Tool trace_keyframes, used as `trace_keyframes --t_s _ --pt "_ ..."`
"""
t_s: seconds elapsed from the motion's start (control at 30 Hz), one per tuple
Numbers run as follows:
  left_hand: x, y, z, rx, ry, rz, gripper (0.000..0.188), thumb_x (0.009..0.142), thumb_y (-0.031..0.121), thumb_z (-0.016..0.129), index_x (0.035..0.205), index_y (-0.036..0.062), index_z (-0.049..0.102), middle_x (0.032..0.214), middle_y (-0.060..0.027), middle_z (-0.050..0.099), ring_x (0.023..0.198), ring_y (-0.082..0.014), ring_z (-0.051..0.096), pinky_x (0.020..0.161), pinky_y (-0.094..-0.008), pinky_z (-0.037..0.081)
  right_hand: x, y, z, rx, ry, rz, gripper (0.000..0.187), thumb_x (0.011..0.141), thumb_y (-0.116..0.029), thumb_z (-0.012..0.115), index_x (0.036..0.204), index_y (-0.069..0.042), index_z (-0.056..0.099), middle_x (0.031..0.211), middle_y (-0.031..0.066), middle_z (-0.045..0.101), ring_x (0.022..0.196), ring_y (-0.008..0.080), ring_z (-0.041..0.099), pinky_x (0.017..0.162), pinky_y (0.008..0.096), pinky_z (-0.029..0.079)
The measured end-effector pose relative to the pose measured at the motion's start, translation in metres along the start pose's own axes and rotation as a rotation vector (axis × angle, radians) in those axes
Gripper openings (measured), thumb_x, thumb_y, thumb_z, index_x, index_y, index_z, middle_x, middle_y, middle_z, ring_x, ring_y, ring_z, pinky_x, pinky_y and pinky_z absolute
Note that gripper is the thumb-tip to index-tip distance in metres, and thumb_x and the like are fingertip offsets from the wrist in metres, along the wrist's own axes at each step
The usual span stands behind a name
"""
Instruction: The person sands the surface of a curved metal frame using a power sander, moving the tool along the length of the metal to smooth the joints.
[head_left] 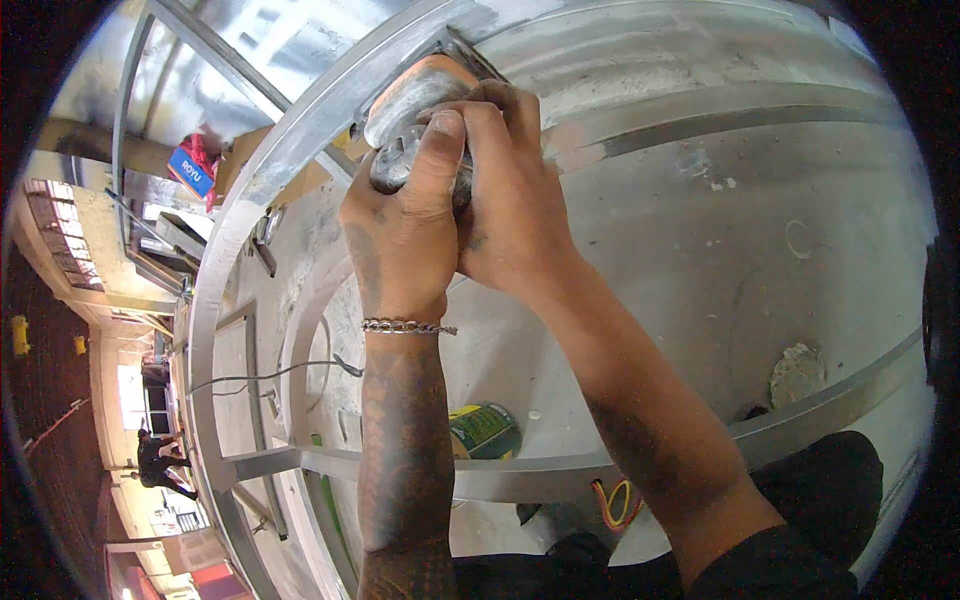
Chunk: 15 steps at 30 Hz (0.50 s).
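Observation:
With both hands I grip a dusty grey and orange tool that looks like a power sander (412,98), at the top middle of the head view. My left hand (405,235) is closed round its near left side, the thumb on top; a chain bracelet circles that wrist. My right hand (508,180) wraps the right side, its fingers bent over the body and close against the left thumb. The sander's flat far end meets a curved metal frame (285,150) with a grey, smeared surface. Its underside is hidden.
A curved metal bar (545,478) crosses close to me, over the concrete floor (680,300). A green can (485,430) and red and yellow cords (617,503) lie below. A black cable (270,377) hangs left. A blue box (191,172) sits far left; a person (160,463) stands beyond.

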<state>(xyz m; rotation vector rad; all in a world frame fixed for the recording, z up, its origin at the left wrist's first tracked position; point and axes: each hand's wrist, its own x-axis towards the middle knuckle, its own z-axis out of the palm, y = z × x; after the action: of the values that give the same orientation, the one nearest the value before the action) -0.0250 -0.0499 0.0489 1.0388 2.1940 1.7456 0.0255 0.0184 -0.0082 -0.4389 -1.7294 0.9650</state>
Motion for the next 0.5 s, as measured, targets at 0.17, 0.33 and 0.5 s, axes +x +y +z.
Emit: trace_keyframes --t_s 0.17,0.33,0.5 --pt "0.0008 0.0018 -0.0039 0.035 -0.006 0.026 0.061 0.092 0.045 0.071 0.123 -0.0073 0.063 0.115 -0.0120 0.067 0.100 -0.0189 0.063 0.088 -0.0326 0.051 0.0034 0.0004 0.0013 -0.077 0.016 -0.091 0.065 0.067 -0.009 0.081 0.121 -0.010 0.044 0.130 0.0243 0.043 0.102 0.0492 0.061 0.081 0.0548 0.057" --pt "0.0013 -0.0019 -0.0084 -0.026 0.016 0.003 0.062 0.092 0.046 0.071 0.124 -0.0066 0.063 0.116 -0.0121 0.067 0.101 -0.0189 0.062 0.088 -0.0322 0.051 0.0015 -0.0037 0.0064 -0.065 0.005 -0.071 0.068 0.065 -0.007 0.081 0.122 -0.010 0.044 0.130 0.0234 0.043 0.102 0.0478 0.062 0.080 0.0542 0.058" --pt "0.0036 -0.0078 -0.0102 -0.042 0.051 -0.027 0.061 0.089 0.044 0.074 0.118 -0.0080 0.065 0.110 -0.0119 0.068 0.096 -0.0177 0.064 0.085 -0.0312 0.052 -0.0011 -0.0030 0.0090 -0.051 -0.042 -0.076 0.069 0.065 -0.006 0.081 0.122 -0.010 0.044 0.130 0.0238 0.042 0.101 0.0470 0.063 0.080 0.0529 0.058"
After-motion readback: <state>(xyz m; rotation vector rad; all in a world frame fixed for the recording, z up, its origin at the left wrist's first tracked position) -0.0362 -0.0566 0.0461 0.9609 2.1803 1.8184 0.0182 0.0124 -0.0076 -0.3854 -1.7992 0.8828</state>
